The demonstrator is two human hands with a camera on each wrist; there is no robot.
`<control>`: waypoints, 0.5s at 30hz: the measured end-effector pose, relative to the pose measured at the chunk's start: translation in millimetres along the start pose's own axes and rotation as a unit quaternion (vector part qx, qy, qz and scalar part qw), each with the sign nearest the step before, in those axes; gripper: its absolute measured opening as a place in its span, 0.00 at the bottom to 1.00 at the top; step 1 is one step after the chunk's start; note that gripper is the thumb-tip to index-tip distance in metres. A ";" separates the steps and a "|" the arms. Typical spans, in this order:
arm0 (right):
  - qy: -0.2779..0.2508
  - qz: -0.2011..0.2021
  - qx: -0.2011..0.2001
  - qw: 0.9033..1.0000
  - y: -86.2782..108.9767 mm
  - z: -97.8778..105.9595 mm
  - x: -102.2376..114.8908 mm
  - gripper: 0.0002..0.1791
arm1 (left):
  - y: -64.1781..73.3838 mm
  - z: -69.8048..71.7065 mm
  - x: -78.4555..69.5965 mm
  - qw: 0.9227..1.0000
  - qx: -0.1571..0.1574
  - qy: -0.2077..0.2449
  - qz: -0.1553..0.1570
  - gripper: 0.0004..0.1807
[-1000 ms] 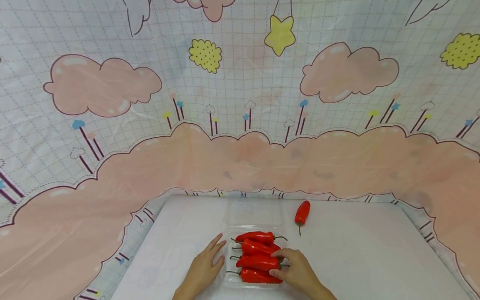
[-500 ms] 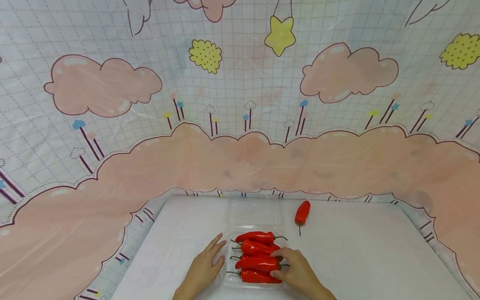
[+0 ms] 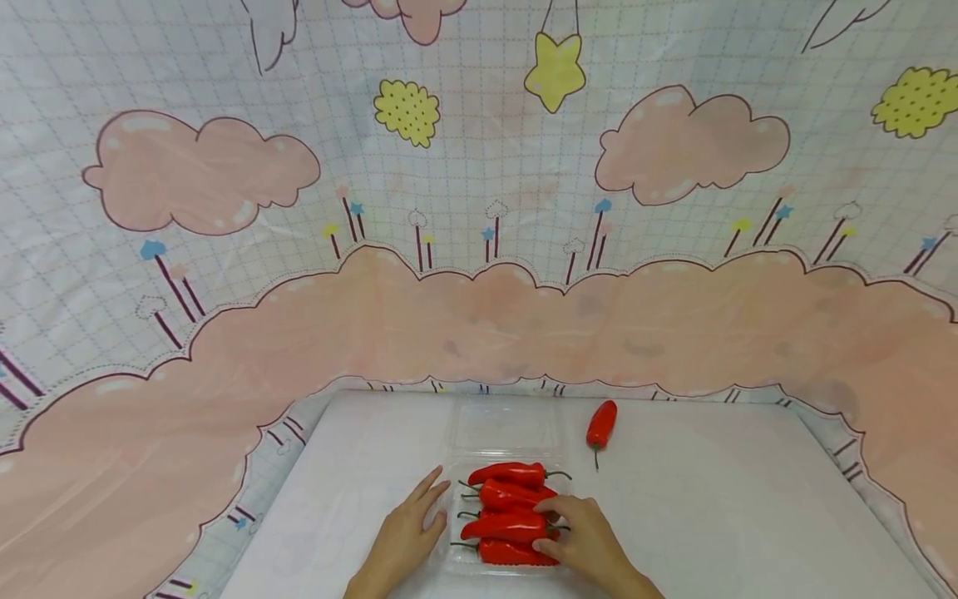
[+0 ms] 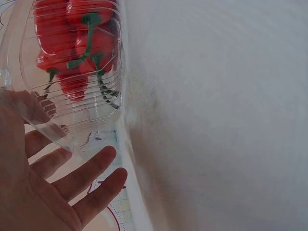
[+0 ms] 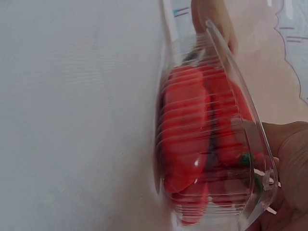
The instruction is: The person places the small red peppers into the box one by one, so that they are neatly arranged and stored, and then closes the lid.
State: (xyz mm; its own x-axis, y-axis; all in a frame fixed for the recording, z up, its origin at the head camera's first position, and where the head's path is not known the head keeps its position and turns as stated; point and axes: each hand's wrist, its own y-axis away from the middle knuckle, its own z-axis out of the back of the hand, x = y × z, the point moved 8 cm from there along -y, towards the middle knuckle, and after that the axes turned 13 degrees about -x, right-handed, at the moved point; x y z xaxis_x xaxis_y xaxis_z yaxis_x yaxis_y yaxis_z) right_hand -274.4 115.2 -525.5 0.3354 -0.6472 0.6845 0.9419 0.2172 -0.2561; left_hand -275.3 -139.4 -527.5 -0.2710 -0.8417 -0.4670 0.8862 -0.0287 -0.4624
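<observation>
In the head view an open clear plastic clamshell box (image 3: 467, 568) holds several red peppers with green stems, lying crosswise in a heap. My right hand (image 3: 587, 537) reaches over the box's right side and pinches one pepper (image 3: 503, 527) near its stem end, thumb on the near side and fingers on the far side. That pepper lies on top of the others. At the left wall my left hand (image 3: 407, 526) rests with its fingers spread, holding nothing; the left wrist view shows the fingers (image 4: 96, 168) extended beside the ribbed plastic. The right wrist view sees peppers (image 5: 185, 125) through the wall.
The box's clear lid (image 3: 509, 424) is folded back flat behind it. A single red pepper (image 3: 601, 426) lies on the white table (image 3: 711, 499) at the back right. A cloud-patterned cloth (image 3: 479, 324) hangs behind the table and round its sides.
My right hand has moved slightly left, and the pinched pepper has slid left with it over the heap. The left hand stays in place. The head view has shifted a little.
</observation>
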 end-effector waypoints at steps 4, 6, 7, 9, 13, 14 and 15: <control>0.004 -0.008 0.010 1.000 2.1 1.5 0.1 0.21 | 0.6 -0.8 -0.5 1.000 0.003 -0.001 -0.001 0.23; 0.001 -0.010 0.016 1.000 3.0 2.8 -0.4 0.21 | 0.6 -1.0 -0.8 1.000 0.002 -0.002 -0.002 0.23; -0.001 -0.009 0.018 1.000 3.4 3.5 -0.7 0.21 | 0.6 -1.1 -0.7 1.000 0.003 -0.002 -0.001 0.23; -0.005 -0.009 0.022 1.000 3.6 4.6 -1.0 0.21 | 0.6 -0.2 -1.2 1.000 0.004 -0.003 0.000 0.23; -0.023 -0.008 0.031 0.999 2.3 7.2 1.7 0.21 | 0.4 0.2 -0.3 1.000 0.003 -0.003 0.004 0.23; -0.031 -0.008 0.033 0.999 1.8 8.4 2.7 0.21 | 0.3 0.1 -0.1 1.000 0.002 -0.003 0.004 0.23; -0.039 -0.009 0.035 0.999 1.4 9.7 3.6 0.21 | 0.2 -0.5 0.4 1.000 0.001 -0.002 0.004 0.23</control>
State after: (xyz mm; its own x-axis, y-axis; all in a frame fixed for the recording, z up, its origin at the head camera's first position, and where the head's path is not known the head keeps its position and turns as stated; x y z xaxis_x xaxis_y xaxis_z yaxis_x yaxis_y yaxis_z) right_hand -271.7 120.2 -516.8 0.3154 -0.5932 0.7407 0.9460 0.2581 -0.1962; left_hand -275.4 -139.4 -528.1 -0.2620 -0.8437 -0.4685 0.8891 -0.0223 -0.4572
